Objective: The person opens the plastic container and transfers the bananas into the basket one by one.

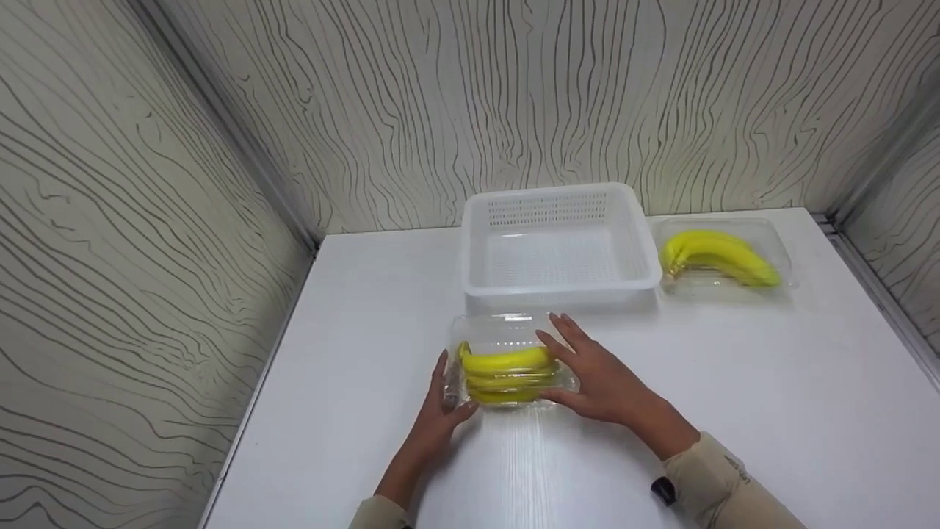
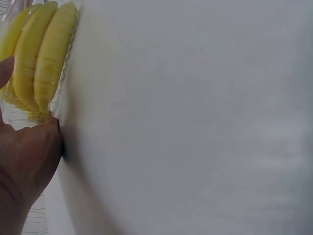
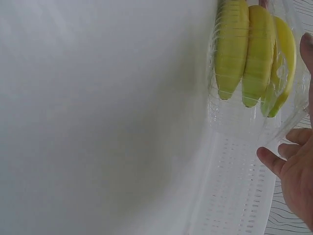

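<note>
A clear plastic clamshell box [image 1: 507,323] with a bunch of yellow bananas [image 1: 510,361] inside lies on the white table, in front of the basket. At its left end my left hand [image 1: 433,422] holds the box between thumb and fingers. From the right, my right hand [image 1: 606,378] reaches over the box with fingers spread, its fingertips and thumb touching the clear plastic. The right wrist view shows the bananas [image 3: 232,49] through the transparent wall, with the right hand [image 3: 296,171] beside it. In the left wrist view, the left hand [image 2: 27,156] is at the box's end.
Behind the box stands a white perforated plastic basket [image 1: 474,250]. To its right is a second clear box [image 1: 767,235] containing a banana bunch [image 1: 723,253]. Patterned panels [image 1: 411,110] enclose the white table [image 1: 352,316] at the back and sides.
</note>
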`<state>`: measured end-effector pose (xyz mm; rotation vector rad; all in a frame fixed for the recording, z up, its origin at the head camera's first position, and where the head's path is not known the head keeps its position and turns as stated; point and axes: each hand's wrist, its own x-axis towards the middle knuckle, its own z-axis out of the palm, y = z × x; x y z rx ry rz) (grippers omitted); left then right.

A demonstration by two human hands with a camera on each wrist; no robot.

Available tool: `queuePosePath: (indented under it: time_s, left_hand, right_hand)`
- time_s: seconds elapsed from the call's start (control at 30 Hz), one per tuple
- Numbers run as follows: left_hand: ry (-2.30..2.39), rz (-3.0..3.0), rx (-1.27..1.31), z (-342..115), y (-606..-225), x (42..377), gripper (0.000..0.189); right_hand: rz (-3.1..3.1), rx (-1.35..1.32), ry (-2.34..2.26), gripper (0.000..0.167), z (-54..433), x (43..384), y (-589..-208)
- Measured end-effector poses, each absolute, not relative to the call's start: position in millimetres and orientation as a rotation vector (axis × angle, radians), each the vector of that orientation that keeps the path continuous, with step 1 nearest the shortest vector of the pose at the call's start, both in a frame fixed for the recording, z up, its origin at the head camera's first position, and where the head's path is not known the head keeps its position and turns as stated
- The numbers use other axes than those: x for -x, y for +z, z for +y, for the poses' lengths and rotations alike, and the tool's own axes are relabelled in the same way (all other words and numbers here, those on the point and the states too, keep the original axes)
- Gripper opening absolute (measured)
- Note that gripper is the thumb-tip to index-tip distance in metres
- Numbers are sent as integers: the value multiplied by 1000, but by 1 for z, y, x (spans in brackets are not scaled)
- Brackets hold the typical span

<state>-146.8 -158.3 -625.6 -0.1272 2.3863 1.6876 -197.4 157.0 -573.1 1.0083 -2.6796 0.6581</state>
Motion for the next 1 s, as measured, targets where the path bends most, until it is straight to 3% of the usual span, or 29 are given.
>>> queuePosePath:
  time_s: [0.43,0.63,1.0]
  left_hand:
    - [1703,2354,82,-159,-623,148,107]
    - [1702,2333,95,-159,-623,145,109]
    - [1726,2348,9,-161,-625,147,106]
  right_hand:
    - [-2266,-1027,633,64,154,213,-563]
    - [-2268,-1006,788,61,151,222,-551]
    - [-2273,-777,1155,44,145,245,-526]
